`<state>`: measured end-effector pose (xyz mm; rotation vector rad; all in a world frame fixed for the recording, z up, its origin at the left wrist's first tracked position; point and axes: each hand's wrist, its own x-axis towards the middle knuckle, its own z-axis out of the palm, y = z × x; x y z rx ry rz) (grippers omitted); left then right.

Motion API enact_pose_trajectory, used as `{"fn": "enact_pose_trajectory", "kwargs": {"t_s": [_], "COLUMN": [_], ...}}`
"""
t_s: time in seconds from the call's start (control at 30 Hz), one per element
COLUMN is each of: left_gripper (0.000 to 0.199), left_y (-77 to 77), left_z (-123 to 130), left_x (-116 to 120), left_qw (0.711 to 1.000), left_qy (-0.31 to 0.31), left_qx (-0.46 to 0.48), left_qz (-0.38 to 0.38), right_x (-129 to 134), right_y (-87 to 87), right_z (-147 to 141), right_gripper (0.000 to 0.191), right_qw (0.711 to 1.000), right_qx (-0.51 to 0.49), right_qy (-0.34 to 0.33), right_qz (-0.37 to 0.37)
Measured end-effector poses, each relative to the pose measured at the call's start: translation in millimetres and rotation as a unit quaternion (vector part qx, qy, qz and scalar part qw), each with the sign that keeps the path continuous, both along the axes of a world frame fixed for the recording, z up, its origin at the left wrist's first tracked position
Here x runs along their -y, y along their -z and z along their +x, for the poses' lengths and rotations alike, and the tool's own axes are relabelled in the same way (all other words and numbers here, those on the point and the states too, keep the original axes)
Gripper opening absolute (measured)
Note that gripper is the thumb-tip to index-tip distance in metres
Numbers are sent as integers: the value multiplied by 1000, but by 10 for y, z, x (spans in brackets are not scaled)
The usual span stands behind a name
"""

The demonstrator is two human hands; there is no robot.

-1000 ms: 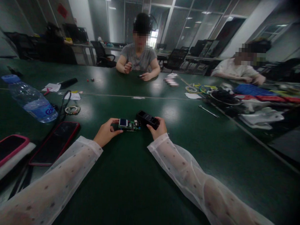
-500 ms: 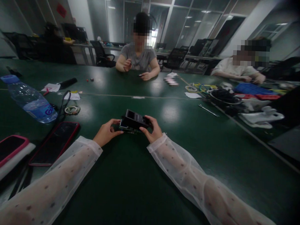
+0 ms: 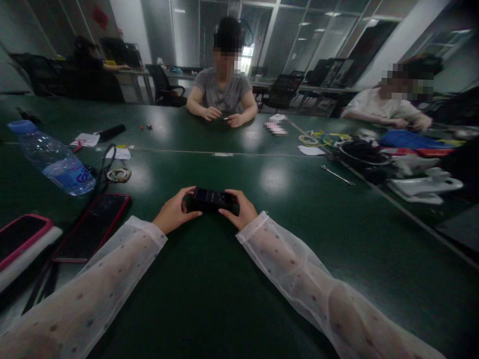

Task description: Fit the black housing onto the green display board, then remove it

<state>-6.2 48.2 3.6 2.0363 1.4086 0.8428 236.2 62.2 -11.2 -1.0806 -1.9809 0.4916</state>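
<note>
A small black device (image 3: 211,199) lies level between my two hands, low over the green table (image 3: 219,284) or on it. My left hand (image 3: 177,210) grips its left end, thumb along the near side and fingers at the back corner. On the right end, my right hand (image 3: 241,209) holds it the same way, thumb in front and fingers behind. The upper face of the device shows a darker window at the left and small pale marks near the middle. Its underside is hidden.
Left of my hands are a phone (image 3: 92,228), another pink-edged phone (image 3: 16,244), a tilted water bottle (image 3: 52,161) and a bracelet (image 3: 118,175). A wrench (image 3: 337,175) and cluttered cables (image 3: 360,152) lie right. A person (image 3: 222,91) sits opposite.
The black cover, tilted above a green circuit board before, now sits flat, and the board no longer shows. My hands have stayed on both ends. The hands of the person opposite have come together.
</note>
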Motion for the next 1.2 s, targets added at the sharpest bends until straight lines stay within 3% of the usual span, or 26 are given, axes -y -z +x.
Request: {"fn": "enact_pose_trajectory", "kwargs": {"t_s": [0.27,0.47,0.9,1.07,1.2], "left_gripper": [69,62,62,71,63], "left_y": [27,41,-32,-27,-25], "left_z": [-14,-22,-9,8,7], "left_x": [-14,-21,3,9,4], "left_qw": [1000,1000,1000,999,997], "left_qy": [4,2,-8,0,12], "left_qx": [-4,-2,-12,37,77], "left_qz": [6,2,-22,-2,-20], "right_x": [-28,-25,-33,-33,-37], "right_y": [42,-5,-12,-16,-19], "right_z": [3,18,18,28,35], "right_gripper": [65,54,57,59,59], "right_qw": [1000,999,998,998,997], "right_qx": [5,28,33,30,35], "right_qy": [8,-16,-8,-24,-29], "right_qz": [1,-11,-51,-45,-56]}}
